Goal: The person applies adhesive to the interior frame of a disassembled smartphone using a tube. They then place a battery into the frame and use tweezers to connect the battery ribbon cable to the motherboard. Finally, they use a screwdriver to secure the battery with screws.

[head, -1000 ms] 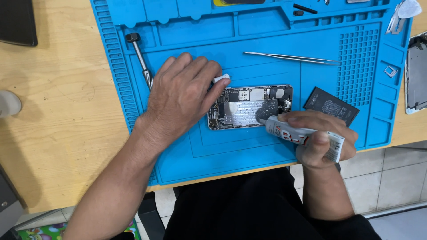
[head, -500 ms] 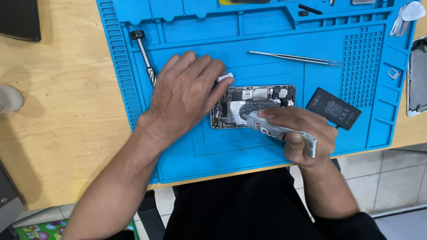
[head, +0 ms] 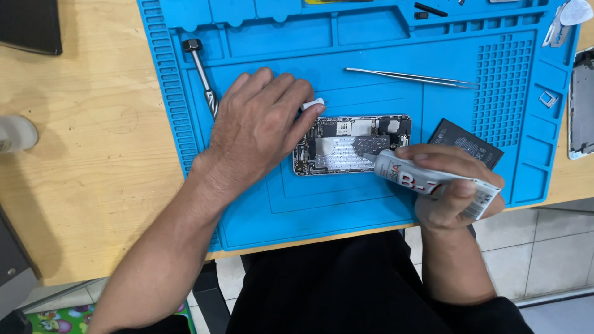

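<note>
An opened phone body with its circuit parts bare lies on the blue silicone work mat. My left hand lies flat over the phone's left end, fingers spread, with a small white piece under a fingertip. My right hand grips a white glue tube, whose nozzle touches the phone's inside near its right half. A black battery lies just right of the phone, partly behind my right hand.
Metal tweezers lie on the mat above the phone. A screwdriver rests at the mat's left. A phone screen panel sits at the right edge, a dark device at top left. The wooden table's front edge is near.
My right hand has slid the glue tube to the right along the phone's inside and tilted it flatter. My left hand has stayed pressed on the phone.
</note>
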